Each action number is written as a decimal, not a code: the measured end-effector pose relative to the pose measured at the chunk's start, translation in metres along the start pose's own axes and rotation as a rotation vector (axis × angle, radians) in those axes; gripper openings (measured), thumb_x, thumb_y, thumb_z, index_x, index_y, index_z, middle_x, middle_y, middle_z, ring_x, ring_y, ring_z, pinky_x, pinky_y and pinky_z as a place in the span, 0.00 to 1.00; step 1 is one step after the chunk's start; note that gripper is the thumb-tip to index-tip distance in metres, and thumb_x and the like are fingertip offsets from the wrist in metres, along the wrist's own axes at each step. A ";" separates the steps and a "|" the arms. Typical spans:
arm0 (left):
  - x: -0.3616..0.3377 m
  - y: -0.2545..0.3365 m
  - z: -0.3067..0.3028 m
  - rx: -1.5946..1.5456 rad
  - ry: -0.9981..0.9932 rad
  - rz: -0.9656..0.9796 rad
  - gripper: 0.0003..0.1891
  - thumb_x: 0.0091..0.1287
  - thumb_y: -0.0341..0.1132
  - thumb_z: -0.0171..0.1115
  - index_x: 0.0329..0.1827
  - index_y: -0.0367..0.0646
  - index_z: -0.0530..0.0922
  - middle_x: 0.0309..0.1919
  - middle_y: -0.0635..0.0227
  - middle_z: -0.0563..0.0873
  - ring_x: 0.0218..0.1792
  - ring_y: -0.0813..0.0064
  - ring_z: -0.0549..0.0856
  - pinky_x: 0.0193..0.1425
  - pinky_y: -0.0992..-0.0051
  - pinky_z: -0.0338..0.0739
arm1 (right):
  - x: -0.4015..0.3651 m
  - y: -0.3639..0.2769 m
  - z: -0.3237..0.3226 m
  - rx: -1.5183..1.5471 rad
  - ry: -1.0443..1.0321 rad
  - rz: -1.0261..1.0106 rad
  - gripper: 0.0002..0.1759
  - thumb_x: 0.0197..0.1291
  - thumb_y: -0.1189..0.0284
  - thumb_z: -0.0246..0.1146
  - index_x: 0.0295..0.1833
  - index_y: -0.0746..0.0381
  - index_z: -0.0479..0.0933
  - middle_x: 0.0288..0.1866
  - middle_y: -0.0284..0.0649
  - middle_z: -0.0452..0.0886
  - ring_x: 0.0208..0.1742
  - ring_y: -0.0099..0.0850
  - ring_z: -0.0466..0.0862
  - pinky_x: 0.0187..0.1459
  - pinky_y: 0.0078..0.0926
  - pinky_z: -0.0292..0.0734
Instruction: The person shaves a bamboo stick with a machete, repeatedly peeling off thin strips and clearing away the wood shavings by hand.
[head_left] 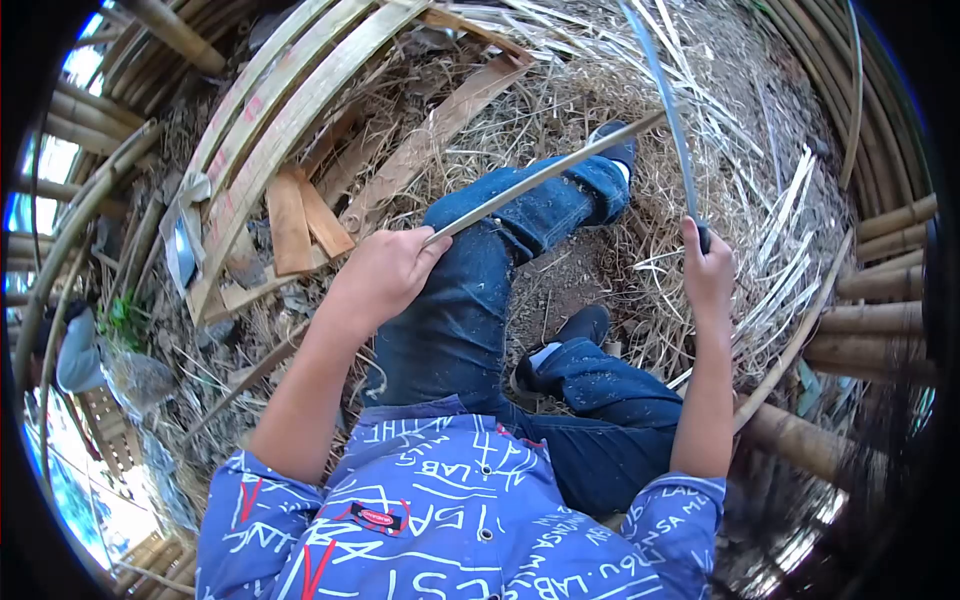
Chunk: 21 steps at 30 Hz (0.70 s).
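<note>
Left hand [385,275]: grip wrapped tight around the bamboo strip [545,176], centre of frame.
Right hand [708,272]: grip clenched on the long blade [668,100], right of centre.
Strip tip: meets the blade, upper middle.

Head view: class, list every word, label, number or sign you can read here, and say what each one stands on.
"LAB": white scrawl on the blue printed shirt, repeated in places.
Other white scrawl on the shirt: too broken and turned about to read.
Small black chest label with a red oval: too small to read.
Nothing else carries text.
</note>
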<state>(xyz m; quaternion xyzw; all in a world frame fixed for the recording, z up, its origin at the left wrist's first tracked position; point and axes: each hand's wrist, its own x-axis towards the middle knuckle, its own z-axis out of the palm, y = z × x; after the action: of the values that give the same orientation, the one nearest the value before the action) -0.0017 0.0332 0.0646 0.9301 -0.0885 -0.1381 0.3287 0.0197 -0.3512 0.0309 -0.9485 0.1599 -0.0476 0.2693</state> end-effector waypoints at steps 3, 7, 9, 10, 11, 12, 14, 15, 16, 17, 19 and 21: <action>0.002 0.001 0.000 0.012 0.020 0.026 0.20 0.72 0.45 0.53 0.33 0.36 0.80 0.27 0.45 0.82 0.35 0.42 0.81 0.39 0.53 0.74 | 0.000 -0.004 -0.021 -0.117 0.022 0.031 0.38 0.62 0.37 0.53 0.27 0.65 0.79 0.21 0.48 0.79 0.27 0.45 0.83 0.32 0.41 0.74; 0.006 0.007 -0.005 0.082 -0.020 -0.002 0.21 0.72 0.46 0.53 0.33 0.35 0.80 0.29 0.44 0.82 0.36 0.42 0.81 0.40 0.54 0.74 | 0.000 0.005 -0.058 -0.373 0.051 0.051 0.39 0.59 0.33 0.52 0.34 0.62 0.81 0.25 0.47 0.83 0.33 0.45 0.86 0.38 0.44 0.80; 0.008 0.004 -0.003 0.087 -0.034 0.041 0.21 0.72 0.47 0.53 0.34 0.35 0.80 0.29 0.44 0.82 0.37 0.42 0.81 0.41 0.54 0.74 | -0.004 0.009 -0.068 -0.517 0.044 -0.002 0.40 0.59 0.32 0.51 0.35 0.62 0.81 0.27 0.48 0.84 0.33 0.44 0.86 0.38 0.44 0.80; 0.008 0.002 -0.001 0.081 -0.007 0.075 0.21 0.73 0.47 0.53 0.34 0.35 0.79 0.29 0.44 0.82 0.37 0.42 0.81 0.41 0.54 0.73 | -0.008 0.005 -0.074 -0.497 0.014 0.023 0.39 0.60 0.33 0.52 0.35 0.62 0.81 0.29 0.48 0.84 0.33 0.44 0.87 0.38 0.43 0.81; 0.008 0.001 0.000 0.073 0.021 0.107 0.21 0.73 0.47 0.52 0.34 0.35 0.79 0.29 0.44 0.82 0.37 0.42 0.81 0.42 0.54 0.73 | -0.009 0.007 -0.080 -0.491 0.035 0.038 0.39 0.60 0.33 0.52 0.35 0.62 0.81 0.29 0.48 0.84 0.33 0.44 0.87 0.38 0.43 0.81; 0.006 0.000 -0.001 0.083 0.019 0.128 0.21 0.73 0.47 0.52 0.34 0.35 0.79 0.29 0.44 0.82 0.37 0.42 0.81 0.42 0.54 0.73 | -0.011 0.009 -0.085 -0.508 0.051 0.035 0.39 0.60 0.33 0.52 0.36 0.62 0.82 0.28 0.48 0.84 0.33 0.44 0.87 0.38 0.43 0.81; 0.003 -0.001 -0.004 0.073 -0.067 0.075 0.21 0.73 0.46 0.52 0.34 0.35 0.79 0.29 0.43 0.81 0.35 0.41 0.80 0.40 0.55 0.73 | -0.017 0.012 -0.100 -0.502 0.076 0.070 0.40 0.60 0.34 0.52 0.36 0.64 0.83 0.25 0.48 0.84 0.32 0.44 0.87 0.37 0.41 0.82; 0.001 -0.001 -0.002 0.084 -0.064 0.101 0.21 0.73 0.46 0.52 0.34 0.35 0.79 0.29 0.43 0.81 0.35 0.41 0.80 0.40 0.55 0.73 | -0.021 0.012 -0.106 -0.493 0.099 0.084 0.40 0.60 0.34 0.52 0.36 0.64 0.83 0.25 0.48 0.84 0.32 0.44 0.87 0.37 0.41 0.82; -0.002 -0.003 0.002 0.031 -0.030 0.119 0.20 0.74 0.46 0.52 0.35 0.35 0.79 0.28 0.43 0.80 0.34 0.41 0.79 0.39 0.57 0.73 | -0.027 0.013 -0.112 -0.543 0.146 0.083 0.40 0.60 0.34 0.52 0.36 0.65 0.84 0.25 0.48 0.84 0.32 0.44 0.87 0.37 0.41 0.82; -0.005 -0.006 0.006 -0.022 0.000 0.138 0.20 0.74 0.45 0.52 0.36 0.35 0.78 0.28 0.43 0.79 0.33 0.41 0.79 0.37 0.58 0.73 | -0.033 0.013 -0.118 -0.594 0.192 0.084 0.41 0.61 0.34 0.52 0.36 0.65 0.84 0.25 0.48 0.84 0.32 0.44 0.88 0.37 0.40 0.83; -0.009 -0.009 0.011 -0.025 0.046 0.221 0.19 0.74 0.46 0.52 0.38 0.35 0.78 0.28 0.42 0.78 0.32 0.42 0.79 0.35 0.60 0.72 | -0.050 0.000 -0.128 -0.576 0.180 0.135 0.40 0.61 0.34 0.51 0.36 0.64 0.84 0.29 0.50 0.86 0.35 0.43 0.88 0.38 0.39 0.83; -0.003 -0.017 0.012 -0.095 0.090 0.282 0.22 0.72 0.51 0.54 0.41 0.35 0.79 0.28 0.40 0.78 0.31 0.45 0.81 0.36 0.59 0.72 | -0.067 -0.026 -0.132 -0.484 0.087 0.145 0.40 0.60 0.33 0.51 0.37 0.62 0.84 0.36 0.56 0.85 0.40 0.45 0.87 0.43 0.43 0.82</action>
<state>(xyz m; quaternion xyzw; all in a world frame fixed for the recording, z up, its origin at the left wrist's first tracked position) -0.0074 0.0398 0.0458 0.8970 -0.1969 -0.0527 0.3922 -0.0597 -0.3740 0.1570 -0.9684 0.2459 -0.0293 0.0298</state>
